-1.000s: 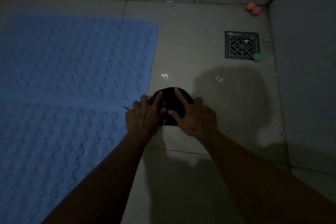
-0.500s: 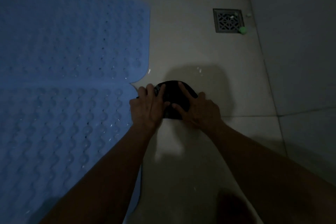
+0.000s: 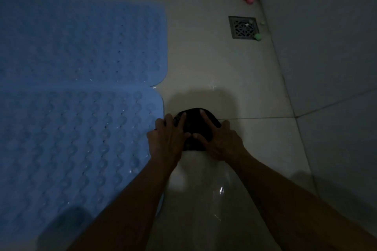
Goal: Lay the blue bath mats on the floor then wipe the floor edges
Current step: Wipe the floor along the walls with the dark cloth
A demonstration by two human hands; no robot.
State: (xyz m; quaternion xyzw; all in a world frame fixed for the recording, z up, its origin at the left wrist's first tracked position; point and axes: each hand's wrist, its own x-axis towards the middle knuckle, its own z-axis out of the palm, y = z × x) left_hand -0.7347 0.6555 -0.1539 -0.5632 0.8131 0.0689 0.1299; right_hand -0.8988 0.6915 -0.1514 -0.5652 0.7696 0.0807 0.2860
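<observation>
Both flat hands, left hand and right hand, have dragged the dark crumpled cloth back beside the blue studded rubber mats, fingers spread, seemingly gripping nothing; edge-wiping continues.

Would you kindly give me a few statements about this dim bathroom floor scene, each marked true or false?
1. Both hands, left hand and right hand, press a dark crumpled cloth onto the pale tiled floor. True.
2. The cloth lies on top of the blue bubbled rubber bath mats. False: it lies on bare tile beside their right edge.
3. A square metal drain grate sits near the far right corner. True.
4. A small green ball rests in the middle of the mats. False: it lies at the grate's corner.
5. Only one mat is laid. False: two lie edge to edge.
</observation>
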